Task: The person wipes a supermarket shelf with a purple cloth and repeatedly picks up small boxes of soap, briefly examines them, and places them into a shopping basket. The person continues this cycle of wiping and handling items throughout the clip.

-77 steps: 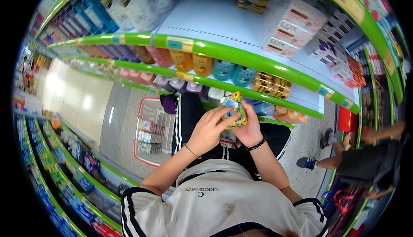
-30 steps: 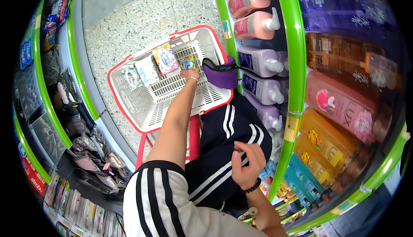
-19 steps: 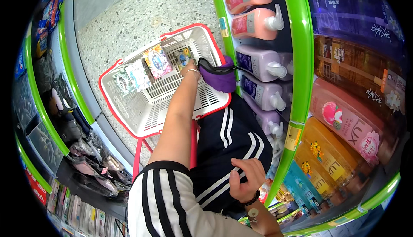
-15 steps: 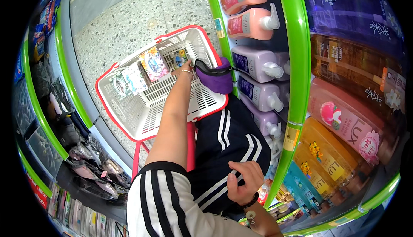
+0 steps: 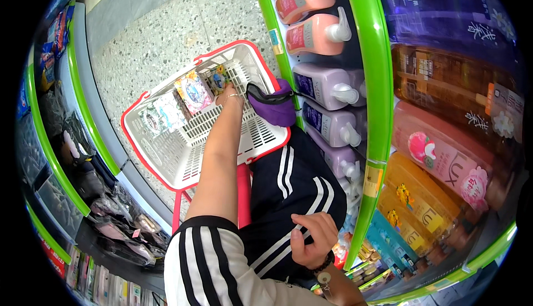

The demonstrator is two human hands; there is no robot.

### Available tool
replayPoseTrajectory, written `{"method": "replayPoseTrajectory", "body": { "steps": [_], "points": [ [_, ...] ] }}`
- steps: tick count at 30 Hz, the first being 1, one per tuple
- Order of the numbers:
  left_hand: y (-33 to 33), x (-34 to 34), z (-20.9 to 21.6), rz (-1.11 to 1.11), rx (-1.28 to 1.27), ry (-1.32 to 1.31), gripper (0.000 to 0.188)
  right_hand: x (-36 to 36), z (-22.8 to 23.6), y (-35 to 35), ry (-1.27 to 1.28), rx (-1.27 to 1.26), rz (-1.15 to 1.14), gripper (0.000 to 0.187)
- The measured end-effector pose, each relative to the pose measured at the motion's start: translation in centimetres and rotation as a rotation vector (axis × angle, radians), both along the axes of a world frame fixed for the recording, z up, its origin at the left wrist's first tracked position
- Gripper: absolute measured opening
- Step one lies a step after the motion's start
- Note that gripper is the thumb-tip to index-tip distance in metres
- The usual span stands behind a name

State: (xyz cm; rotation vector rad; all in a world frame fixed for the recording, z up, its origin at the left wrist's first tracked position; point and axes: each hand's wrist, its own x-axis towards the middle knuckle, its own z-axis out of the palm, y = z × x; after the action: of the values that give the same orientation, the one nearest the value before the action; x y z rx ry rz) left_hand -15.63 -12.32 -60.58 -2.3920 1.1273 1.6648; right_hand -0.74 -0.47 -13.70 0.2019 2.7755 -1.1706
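My left hand reaches down into a white shopping basket with a red rim. Its fingers, partly hidden, hold a small dark box with a colourful pattern at the far side of the basket. Beside that box, in a row to its left, stand a box with an orange and blue floral pattern, a pale blue-and-white box and a green-and-white one. Over my lap my right hand hangs loosely curled, thumb apart, holding nothing.
A purple pouch with a black edge hangs at the basket's right rim. Green-edged shelves to the right carry pink pump bottles, lilac pump bottles and large coloured bottles. Bagged goods fill the left shelf.
My left hand has shifted the dark patterned box left, closer to the other boxes in the row. The basket sits slightly lower in view. My right hand stays about where it was.
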Motion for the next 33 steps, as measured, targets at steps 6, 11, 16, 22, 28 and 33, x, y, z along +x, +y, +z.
{"method": "replayPoseTrajectory", "body": {
  "steps": [6,11,16,22,28,33],
  "points": [
    [1.0,2.5,4.4,-0.202,0.357,0.159,0.064,-0.1,-0.4,0.0,0.061,-0.022,-0.026,0.016],
    [4.3,3.2,16.8,-0.875,0.592,0.508,0.078,0.0,0.1,-0.2,0.159,-0.026,-0.101,0.012],
    [2.1,4.3,14.1,-1.031,0.593,0.500,0.055,1.7,0.1,-0.7,0.290,0.003,-0.146,0.007],
    [1.7,3.9,23.3,-1.166,0.471,0.504,0.046,6.1,0.7,0.0,0.322,-0.184,-0.360,0.007],
    [-1.8,8.8,48.4,-1.029,0.803,1.129,0.040,18.4,18.7,4.6,0.738,-0.071,-0.601,0.015],
    [5.6,17.2,70.4,-1.105,0.714,1.672,0.043,28.7,22.4,8.0,0.998,0.074,-1.009,0.026]
  ]
}}
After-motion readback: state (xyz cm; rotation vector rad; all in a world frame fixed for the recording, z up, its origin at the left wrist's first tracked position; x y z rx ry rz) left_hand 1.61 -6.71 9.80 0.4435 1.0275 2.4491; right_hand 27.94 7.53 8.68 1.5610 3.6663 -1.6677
